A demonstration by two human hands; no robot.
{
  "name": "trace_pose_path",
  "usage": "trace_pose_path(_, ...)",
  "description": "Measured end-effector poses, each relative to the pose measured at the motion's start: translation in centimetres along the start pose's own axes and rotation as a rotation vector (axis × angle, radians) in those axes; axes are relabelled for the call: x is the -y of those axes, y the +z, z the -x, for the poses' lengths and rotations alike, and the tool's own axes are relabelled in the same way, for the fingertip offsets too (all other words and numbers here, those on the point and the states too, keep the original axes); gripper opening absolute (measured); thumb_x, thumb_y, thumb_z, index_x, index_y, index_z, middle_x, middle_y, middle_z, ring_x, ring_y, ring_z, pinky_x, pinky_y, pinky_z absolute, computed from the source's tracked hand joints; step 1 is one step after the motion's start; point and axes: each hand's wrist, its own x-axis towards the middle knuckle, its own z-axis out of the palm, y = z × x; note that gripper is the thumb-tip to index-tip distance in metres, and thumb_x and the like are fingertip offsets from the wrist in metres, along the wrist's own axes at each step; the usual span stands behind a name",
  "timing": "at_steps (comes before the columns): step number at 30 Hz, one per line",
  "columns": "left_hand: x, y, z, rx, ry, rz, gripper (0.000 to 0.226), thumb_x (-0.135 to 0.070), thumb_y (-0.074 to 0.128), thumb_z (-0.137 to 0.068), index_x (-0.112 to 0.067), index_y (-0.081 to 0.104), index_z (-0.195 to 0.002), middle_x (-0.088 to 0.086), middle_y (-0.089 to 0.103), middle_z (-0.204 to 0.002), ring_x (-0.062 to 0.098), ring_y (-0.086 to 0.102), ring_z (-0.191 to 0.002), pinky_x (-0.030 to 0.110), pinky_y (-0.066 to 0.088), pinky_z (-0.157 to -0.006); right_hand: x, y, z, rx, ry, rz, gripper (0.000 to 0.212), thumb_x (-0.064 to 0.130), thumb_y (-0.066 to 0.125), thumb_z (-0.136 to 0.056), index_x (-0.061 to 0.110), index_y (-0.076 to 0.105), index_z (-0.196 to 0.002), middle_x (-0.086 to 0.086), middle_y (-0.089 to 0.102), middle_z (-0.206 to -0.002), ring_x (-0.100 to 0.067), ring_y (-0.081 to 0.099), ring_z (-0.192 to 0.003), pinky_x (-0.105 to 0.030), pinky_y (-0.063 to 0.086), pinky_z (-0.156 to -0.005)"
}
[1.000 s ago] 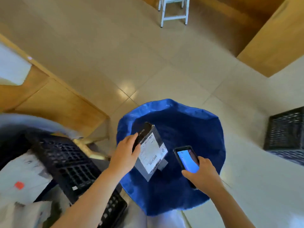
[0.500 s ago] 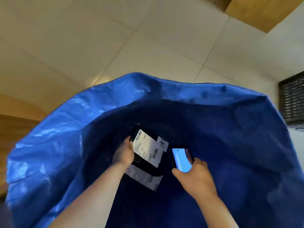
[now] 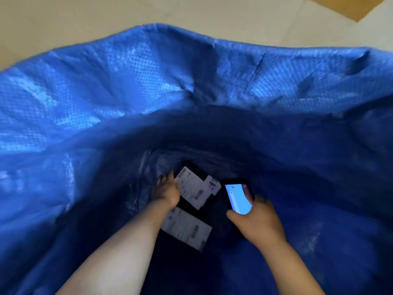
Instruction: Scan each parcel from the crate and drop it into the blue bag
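Blue bag [image 3: 148, 86] fills nearly the whole view, woven plastic, mouth wide, far rim lit and creased, inside dark. Pale tiled floor [image 3: 85, 15] shows beyond the far rim; a strip of tan wood [image 3: 350, 5] at far right corner.

Both my forearms reach down into the bag. Second parcel [image 3: 187, 228], dark with a white label, lies on the bag's bottom, near side, partly under my left wrist.

Parcel [image 3: 196, 188], dark wrap with a white barcode label facing up, sits deep in the bag just far of the second one and overlapping it. My left hand [image 3: 165, 191] is on its left edge, thumb over the label's edge; fingers hidden behind, so whether I grip it or only touch it I cannot tell.

My right hand [image 3: 255, 220] is curled round the phone [image 3: 238, 199], screen lit pale blue, held upright just right of the parcel, not touching it.
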Motion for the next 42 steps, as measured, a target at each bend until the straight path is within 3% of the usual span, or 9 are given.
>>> trace_pose_path(4, -0.1, -2.8, 4.5, -0.038, 0.179, -0.186, 0.056, -0.039, 0.025, -0.106, -0.019, 0.013, -0.157, 0.002, 0.012, -0.164, 0.023, 0.009, -0.151, 0.040, 0.010, -0.121, 1.0, -1.6, 2.9, -0.025, 0.004, -0.006, 0.071, 0.048, 0.075, -0.072, 0.015, 0.052, -0.131, -0.006, 0.050, -0.110, -0.026, 0.057, -0.101, -0.036, 0.054, -0.081)
trace_pose_path(9, -1.1, -8.5, 12.2, -0.118, 0.244, -0.223, 0.053, -0.038, 0.034, -0.104, -0.020, 0.025, -0.154, 0.003, 0.026, -0.159, 0.024, 0.023, -0.146, 0.037, 0.018, -0.119, 3.4, -6.2, 8.6, -0.021, -0.010, -0.007, 0.064, 0.053, 0.073, -0.070, 0.013, 0.052, -0.115, -0.002, 0.046, -0.108, -0.024, 0.057, -0.099, -0.039, 0.055, -0.082)
trace_pose_path(12, -1.9, -12.1, 18.4, -0.166, 0.276, -0.191, 0.051, -0.033, 0.036, -0.103, -0.023, 0.029, -0.152, 0.000, 0.030, -0.157, 0.024, 0.028, -0.143, 0.036, 0.021, -0.117, 4.9, -10.0, 13.0, -0.012, -0.054, 0.016, 0.064, 0.052, 0.071, -0.071, 0.012, 0.049, -0.116, -0.001, 0.046, -0.108, -0.024, 0.055, -0.099, -0.041, 0.056, -0.082)
trace_pose_path(17, -2.5, -17.9, 30.7, -0.252, 0.362, -0.153, 0.057, -0.009, 0.040, -0.096, -0.026, 0.036, -0.150, -0.005, 0.030, -0.158, 0.021, 0.028, -0.143, 0.036, 0.022, -0.118, 7.6, -16.7, 22.1, 0.007, -0.152, 0.030, 0.069, 0.051, 0.071, -0.075, 0.009, 0.048, -0.125, -0.001, 0.044, -0.112, -0.024, 0.047, -0.111, -0.038, 0.050, -0.091)
trace_pose_path(23, -1.1, -23.2, 44.3, -0.400, 0.354, 0.000, 0.055, -0.009, 0.043, -0.093, -0.022, 0.042, -0.146, -0.003, 0.038, -0.153, 0.020, 0.035, -0.140, 0.033, 0.028, -0.114, 10.1, -21.5, 32.4, 0.058, -0.286, 0.075, 0.074, 0.053, 0.070, -0.075, 0.011, 0.046, -0.132, -0.002, 0.044, -0.117, -0.025, 0.049, -0.112, -0.040, 0.052, -0.090)
trace_pose_path(30, 5.0, -25.7, 55.7, -0.570, 0.293, 0.197, 0.051, -0.009, 0.043, -0.095, -0.020, 0.042, -0.144, 0.000, 0.042, -0.147, 0.022, 0.044, -0.130, 0.030, 0.033, -0.105, 12.4, -22.2, 40.6, 0.111, -0.471, 0.168, 0.063, 0.053, 0.070, -0.073, 0.014, 0.051, -0.119, 0.000, 0.047, -0.110, -0.022, 0.054, -0.101, -0.039, 0.054, -0.085)
trace_pose_path(33, 9.0, -25.3, 60.0, -0.666, 0.271, 0.269, 0.051, -0.010, 0.045, -0.095, -0.020, 0.043, -0.145, -0.001, 0.044, -0.145, 0.020, 0.041, -0.132, 0.031, 0.033, -0.108, 13.9, -21.2, 44.1, 0.153, -0.543, 0.188, 0.063, 0.056, 0.071, -0.069, 0.015, 0.053, -0.114, 0.000, 0.049, -0.106, -0.019, 0.058, -0.091, -0.032, 0.053, -0.071)
trace_pose_path(36, 13.6, -24.0, 63.5, -0.739, 0.226, 0.344, 0.050, -0.012, 0.048, -0.094, -0.020, 0.044, -0.144, -0.002, 0.044, -0.146, 0.017, 0.040, -0.134, 0.031, 0.032, -0.111, 15.1, -19.4, 47.5, 0.180, -0.608, 0.186, 0.069, 0.064, 0.065, -0.054, 0.017, 0.055, -0.104, -0.003, 0.058, -0.101, -0.018, 0.062, -0.081, -0.029, 0.051, -0.061)
trace_pose_path(42, 23.7, -19.8, 69.0, -0.811, 0.034, 0.427, 0.049, -0.017, 0.051, -0.096, -0.021, 0.043, -0.144, -0.003, 0.039, -0.149, 0.019, 0.034, -0.138, 0.034, 0.030, -0.114, 17.3, -14.3, 53.8, 0.234, -0.738, 0.222, 0.059, 0.062, 0.070, -0.057, 0.020, 0.060, -0.098, 0.000, 0.064, -0.096, -0.017, 0.065, -0.079, -0.032, 0.057, -0.064)
